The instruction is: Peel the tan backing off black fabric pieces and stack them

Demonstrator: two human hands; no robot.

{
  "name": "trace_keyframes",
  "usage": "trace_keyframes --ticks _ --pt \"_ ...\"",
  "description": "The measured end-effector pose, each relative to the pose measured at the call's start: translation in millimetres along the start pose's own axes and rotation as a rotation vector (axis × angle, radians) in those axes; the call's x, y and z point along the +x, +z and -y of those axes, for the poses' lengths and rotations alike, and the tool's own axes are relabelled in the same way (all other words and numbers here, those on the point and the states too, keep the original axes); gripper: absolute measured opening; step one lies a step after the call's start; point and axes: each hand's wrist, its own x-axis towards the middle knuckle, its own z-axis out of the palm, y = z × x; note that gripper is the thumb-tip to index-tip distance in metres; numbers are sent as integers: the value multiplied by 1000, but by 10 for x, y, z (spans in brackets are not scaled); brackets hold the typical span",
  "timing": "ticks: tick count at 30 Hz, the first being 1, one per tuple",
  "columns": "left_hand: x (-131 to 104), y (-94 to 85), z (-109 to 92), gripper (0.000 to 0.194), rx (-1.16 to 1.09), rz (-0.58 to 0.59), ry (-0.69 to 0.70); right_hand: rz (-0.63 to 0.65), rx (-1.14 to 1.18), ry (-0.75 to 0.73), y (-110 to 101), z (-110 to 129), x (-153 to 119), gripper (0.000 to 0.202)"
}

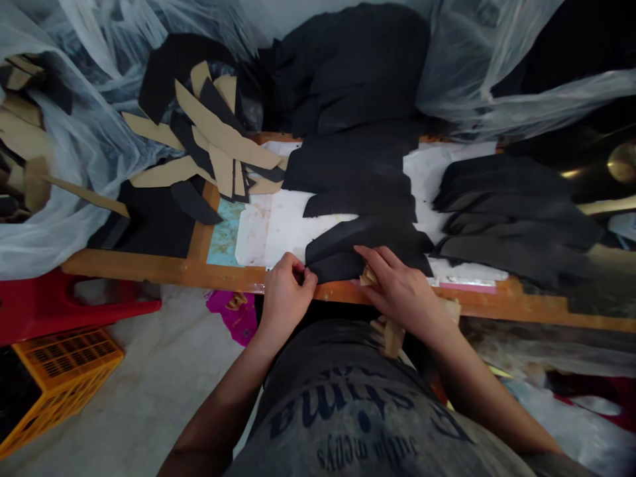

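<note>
Head view: black piece [365, 248] between hands [348, 288].

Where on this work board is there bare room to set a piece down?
Bare white board lies left of the black pieces, above the left hand. A smaller patch sits before the right stack. Scraps crowd the far left.

Wooden table [149, 266] as landmark, tan and black scraps [218, 142] piled on its left end, black stack [517, 212] on its right end, red stool [59, 305] under it, orange crate [64, 364] below the stool, clear plastic bag [64, 132] behind it
</note>
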Motion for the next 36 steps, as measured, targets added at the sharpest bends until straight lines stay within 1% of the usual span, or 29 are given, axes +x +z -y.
trace_keyframes --ticks 7,11,13,15,18,20,22,24,25,27,29,30,32,33,34,36 --pt "44 4 -19 13 47 17 -7 -20 -9 -13 3 -3 1 55" --pt "29 32 -26 14 90 14 0 -26 -7 -11 10 0 -2 56" --pt "-1 55 -23 14 144 -18 24 -30 16 -17 10 -8 -9 56" --pt "-42 77 -15 10 210 -55 79 -43 71 -31 2 -32 -29 55" --pt "-100 83 -2 3 314 -73 152 -100 158 -17 -25 -115 -99 51" --pt "-127 58 7 9 390 -55 153 -159 169 37 -48 -203 -177 48" --pt "-142 13 25 19 471 -41 124 -226 151 104 -72 -309 -273 46" --pt "-148 -33 63 30 539 -58 98 -287 128 172 -97 -418 -375 43" --pt "-149 -50 88 35 556 -86 108 -312 117 208 -110 -469 -424 41" --pt "-154 -59 144 39 540 -173 199 -346 101 272 -135 -553 -506 37" --pt "-170 -25 187 37 471 -250 368 -362 98 315 -149 -606 -555 33" --pt "-184 6 200 37 431 -260 464 -368 102 323 -150 -618 -565 31" --pt "-219 87 206 46 361 -216 621 -377 122 316 -133 -616 -552 27" --pt "-237 129 203 53 329 -187 658 -376 136 304 -117 -603 -532 25" --pt "-254 168 201 59 298 -176 659 -372 147 292 -96 -586 -506 25" --pt "-279 220 202 70 246 -225 567 -344 148 285 -48 -546 -445 26"
